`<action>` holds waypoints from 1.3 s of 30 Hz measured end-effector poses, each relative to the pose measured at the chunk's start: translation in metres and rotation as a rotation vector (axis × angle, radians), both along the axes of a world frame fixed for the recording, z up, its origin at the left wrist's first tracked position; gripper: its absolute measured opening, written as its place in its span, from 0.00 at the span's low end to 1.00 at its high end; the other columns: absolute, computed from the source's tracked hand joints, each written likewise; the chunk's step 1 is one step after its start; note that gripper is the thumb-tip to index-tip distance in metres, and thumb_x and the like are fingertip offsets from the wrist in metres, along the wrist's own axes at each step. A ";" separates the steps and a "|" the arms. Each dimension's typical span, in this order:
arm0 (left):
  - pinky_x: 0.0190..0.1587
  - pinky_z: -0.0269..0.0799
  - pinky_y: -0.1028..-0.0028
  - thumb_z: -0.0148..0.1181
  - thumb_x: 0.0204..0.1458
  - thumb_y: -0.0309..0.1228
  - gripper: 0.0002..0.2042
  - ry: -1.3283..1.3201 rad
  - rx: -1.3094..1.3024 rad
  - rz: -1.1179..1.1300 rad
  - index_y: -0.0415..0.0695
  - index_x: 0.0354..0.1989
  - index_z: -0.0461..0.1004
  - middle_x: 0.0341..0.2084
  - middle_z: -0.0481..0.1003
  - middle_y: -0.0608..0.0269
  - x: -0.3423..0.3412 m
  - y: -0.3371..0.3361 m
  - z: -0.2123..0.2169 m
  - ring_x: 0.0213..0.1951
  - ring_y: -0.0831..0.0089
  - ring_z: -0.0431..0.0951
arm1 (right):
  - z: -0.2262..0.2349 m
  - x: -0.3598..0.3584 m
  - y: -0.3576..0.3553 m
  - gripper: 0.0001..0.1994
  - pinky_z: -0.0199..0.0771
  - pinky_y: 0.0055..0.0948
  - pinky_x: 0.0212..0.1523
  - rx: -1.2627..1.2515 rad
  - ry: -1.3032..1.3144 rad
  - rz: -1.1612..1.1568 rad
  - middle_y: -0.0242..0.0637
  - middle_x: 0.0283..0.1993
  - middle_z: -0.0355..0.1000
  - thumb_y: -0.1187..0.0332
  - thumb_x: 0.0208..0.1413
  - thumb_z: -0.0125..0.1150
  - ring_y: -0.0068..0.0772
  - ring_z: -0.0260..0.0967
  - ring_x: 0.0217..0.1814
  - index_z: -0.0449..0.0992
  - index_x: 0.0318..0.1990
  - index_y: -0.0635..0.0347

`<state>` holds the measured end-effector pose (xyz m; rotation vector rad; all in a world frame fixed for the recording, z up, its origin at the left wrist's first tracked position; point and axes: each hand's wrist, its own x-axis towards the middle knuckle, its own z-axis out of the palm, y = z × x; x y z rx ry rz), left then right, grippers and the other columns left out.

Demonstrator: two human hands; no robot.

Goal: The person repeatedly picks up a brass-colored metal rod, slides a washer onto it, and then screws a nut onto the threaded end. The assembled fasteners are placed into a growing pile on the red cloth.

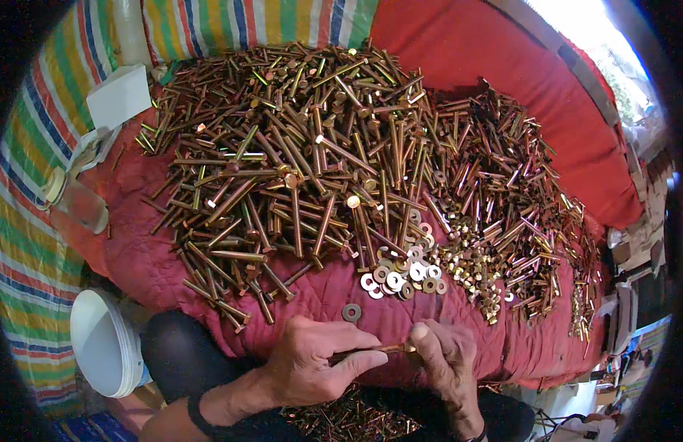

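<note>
Bolts [346, 155] heap beyond the hands [315, 357], 1 loose washer [346, 312] between; bucket [99, 342] left.

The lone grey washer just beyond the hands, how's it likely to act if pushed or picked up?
The washer looks like metal, so it's probably stiff. Being thin, it may be fiddly to pinch. Lying flat on the soft-looking red cloth, it would likely slide rather than roll.

No lettering can be read; no numbers or signs.
</note>
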<state>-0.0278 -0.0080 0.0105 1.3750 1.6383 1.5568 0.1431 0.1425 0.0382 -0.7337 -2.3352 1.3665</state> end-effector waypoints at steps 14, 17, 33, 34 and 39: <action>0.29 0.65 0.78 0.72 0.57 0.28 0.07 -0.419 -0.210 -0.053 0.36 0.38 0.87 0.22 0.79 0.72 -0.007 0.001 -0.003 0.27 0.86 0.73 | -0.004 0.001 0.023 0.20 0.84 0.32 0.46 0.216 0.292 0.149 0.40 0.43 0.85 0.75 0.43 0.83 0.37 0.84 0.44 0.85 0.46 0.61; 0.28 0.63 0.78 0.72 0.57 0.28 0.07 -0.438 -0.209 -0.063 0.36 0.37 0.87 0.22 0.79 0.73 -0.006 0.001 -0.004 0.26 0.87 0.72 | -0.001 0.003 0.015 0.19 0.82 0.32 0.43 0.143 0.211 0.091 0.40 0.42 0.85 0.74 0.47 0.82 0.36 0.84 0.42 0.85 0.48 0.61; 0.26 0.67 0.80 0.73 0.57 0.31 0.08 -0.518 -0.340 -0.066 0.38 0.37 0.88 0.20 0.79 0.69 -0.010 0.003 0.001 0.22 0.85 0.75 | 0.002 -0.001 0.008 0.21 0.80 0.29 0.43 0.251 0.114 0.042 0.37 0.41 0.85 0.71 0.51 0.81 0.31 0.83 0.41 0.83 0.54 0.61; 0.26 0.67 0.79 0.72 0.57 0.31 0.08 -0.538 -0.341 -0.066 0.38 0.38 0.88 0.21 0.80 0.69 -0.010 0.003 0.000 0.23 0.85 0.75 | 0.004 -0.003 0.004 0.21 0.80 0.28 0.43 0.119 0.121 -0.003 0.38 0.41 0.85 0.71 0.52 0.80 0.30 0.83 0.40 0.83 0.54 0.61; 0.28 0.68 0.74 0.72 0.57 0.32 0.08 -0.390 -0.262 -0.069 0.38 0.36 0.86 0.22 0.79 0.71 -0.003 0.005 -0.005 0.25 0.81 0.75 | 0.018 -0.001 0.003 0.13 0.78 0.26 0.37 -0.150 0.065 0.055 0.38 0.34 0.83 0.73 0.56 0.76 0.26 0.81 0.36 0.86 0.48 0.65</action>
